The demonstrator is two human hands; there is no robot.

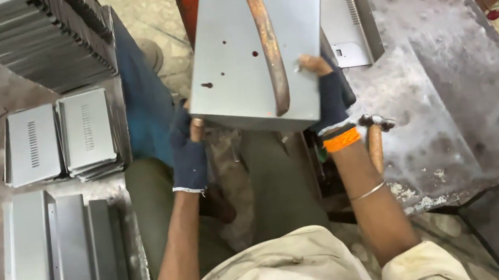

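Firmly, both hands clamp a grey sheet-metal panel (245, 32) at its lower edge in the upper middle of the frame. The left hand (188, 153), in a dark fingerless glove, has its grip closed on the panel's lower left corner; the right hand (329, 98), gloved the same way with an orange band at the wrist, has its grip closed on the lower right corner, bare fingertips pressed on the face. The panel is flat, rectangular, dull grey, tilted with its top toward the upper right, and pierced by small round holes, some showing red through. A rusty curved bar (266, 36) runs down its face from the top to near the lower edge. Just right of the right wrist a hammer (375, 132) lies at the edge of the worn metal desk (469, 83). At left, more grey panels (57, 138) lie stacked on the floor.
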